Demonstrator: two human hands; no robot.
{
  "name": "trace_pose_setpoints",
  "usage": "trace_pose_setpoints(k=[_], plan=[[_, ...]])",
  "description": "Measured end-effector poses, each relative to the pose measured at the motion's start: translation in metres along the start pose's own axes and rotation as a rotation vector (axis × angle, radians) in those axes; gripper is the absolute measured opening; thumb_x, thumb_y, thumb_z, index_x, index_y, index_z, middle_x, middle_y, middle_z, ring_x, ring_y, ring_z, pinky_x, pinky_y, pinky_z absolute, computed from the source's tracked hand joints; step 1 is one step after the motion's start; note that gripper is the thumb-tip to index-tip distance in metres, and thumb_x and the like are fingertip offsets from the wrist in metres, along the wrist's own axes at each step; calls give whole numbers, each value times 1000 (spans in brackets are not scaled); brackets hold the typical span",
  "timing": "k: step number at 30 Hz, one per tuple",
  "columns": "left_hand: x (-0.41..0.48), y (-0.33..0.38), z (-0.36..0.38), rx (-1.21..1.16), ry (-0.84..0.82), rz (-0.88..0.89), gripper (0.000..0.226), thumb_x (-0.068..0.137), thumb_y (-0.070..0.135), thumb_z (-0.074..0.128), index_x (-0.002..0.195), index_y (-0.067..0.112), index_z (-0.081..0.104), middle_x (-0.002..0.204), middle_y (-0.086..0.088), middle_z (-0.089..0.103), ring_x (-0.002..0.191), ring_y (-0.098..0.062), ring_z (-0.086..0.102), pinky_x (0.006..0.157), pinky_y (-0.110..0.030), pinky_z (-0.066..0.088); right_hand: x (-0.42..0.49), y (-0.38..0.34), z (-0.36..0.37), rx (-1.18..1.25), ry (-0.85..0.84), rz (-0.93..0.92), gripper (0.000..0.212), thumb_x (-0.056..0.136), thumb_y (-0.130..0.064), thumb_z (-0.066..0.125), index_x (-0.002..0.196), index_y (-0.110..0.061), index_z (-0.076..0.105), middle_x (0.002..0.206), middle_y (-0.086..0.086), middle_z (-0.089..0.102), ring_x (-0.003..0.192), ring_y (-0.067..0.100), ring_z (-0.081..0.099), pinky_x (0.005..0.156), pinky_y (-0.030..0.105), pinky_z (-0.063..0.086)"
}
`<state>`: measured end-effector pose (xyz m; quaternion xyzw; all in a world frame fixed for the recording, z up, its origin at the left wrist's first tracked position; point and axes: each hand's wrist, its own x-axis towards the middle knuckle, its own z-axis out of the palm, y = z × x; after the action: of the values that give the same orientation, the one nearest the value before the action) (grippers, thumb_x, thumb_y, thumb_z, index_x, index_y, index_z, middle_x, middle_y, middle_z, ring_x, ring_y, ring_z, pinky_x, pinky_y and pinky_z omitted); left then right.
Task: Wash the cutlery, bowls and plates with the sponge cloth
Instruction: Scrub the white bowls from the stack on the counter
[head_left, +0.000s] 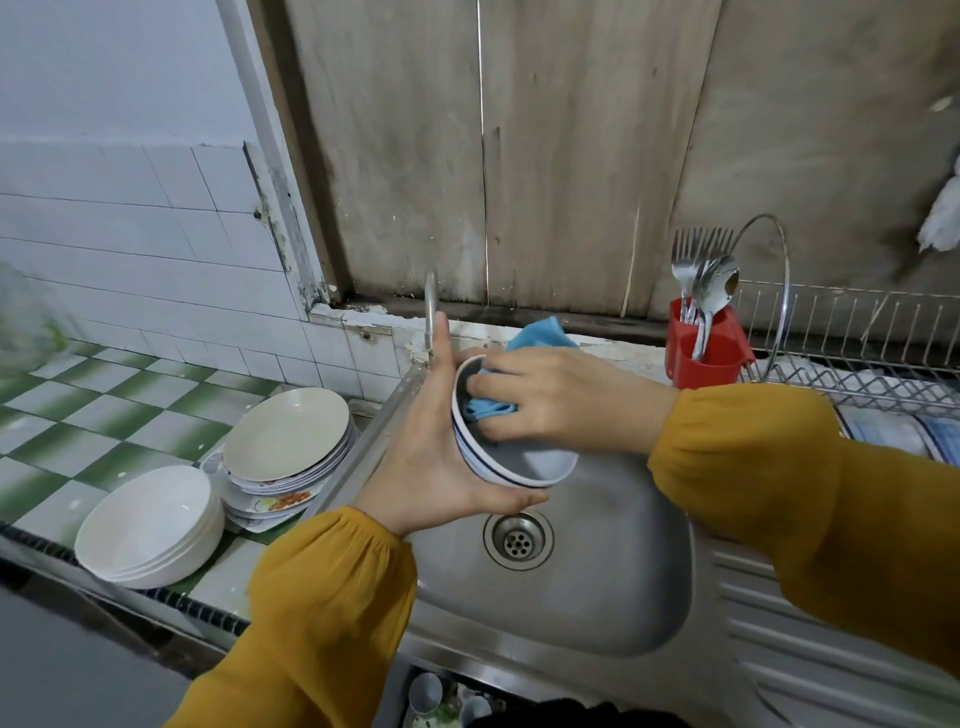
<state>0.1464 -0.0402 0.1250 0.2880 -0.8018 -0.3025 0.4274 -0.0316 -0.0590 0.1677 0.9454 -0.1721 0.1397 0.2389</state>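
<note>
One bowl (524, 466) | left hand (427, 457) cups it | right hand (563, 400) grips cloth (540, 336), fingertips hidden

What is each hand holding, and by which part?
The left hand cradles the white blue-striped bowl by its outer wall and base. The right hand grips the bunched blue sponge cloth, pressing it inside the bowl.

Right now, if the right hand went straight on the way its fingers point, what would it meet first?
Probably the bowl, its inner wall: the right hand holds the cloth inside, fingers aimed at the side backed by the left hand. Depth is unclear.
</note>
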Motion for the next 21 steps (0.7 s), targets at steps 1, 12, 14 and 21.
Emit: trace_pose_setpoints(k=[1,12,14,21], plan=[[0,-1,0,13,-2,8,153,51,28,94,150,7,-21,129,15,49,122,2,50,100,-10,36,0,-2,-2,64,-65,30,18,85,0,59,91,-14,70,94,12,64,86,32,61,66,43,54],[3,-13,6,139,53,37,148,55,42,87,150,5,-20,133,24,41,126,-11,50,106,-27,40,1,-12,3,321,-278,426,40,75,2,59,107,-19,68,103,9,63,94,32,58,73,44,51],[3,-18,7,166,52,30,149,54,45,88,152,10,-19,139,16,40,128,-15,48,106,-30,40,3,-16,-5,533,-379,486,33,76,-1,58,100,-22,66,85,0,62,81,22,58,71,38,48],[-4,-23,30,228,104,0,147,57,39,90,152,16,-20,142,0,42,132,-15,44,112,-29,36,15,-32,20,1320,394,1411,26,81,7,63,90,-18,66,84,4,65,72,14,62,64,24,53]])
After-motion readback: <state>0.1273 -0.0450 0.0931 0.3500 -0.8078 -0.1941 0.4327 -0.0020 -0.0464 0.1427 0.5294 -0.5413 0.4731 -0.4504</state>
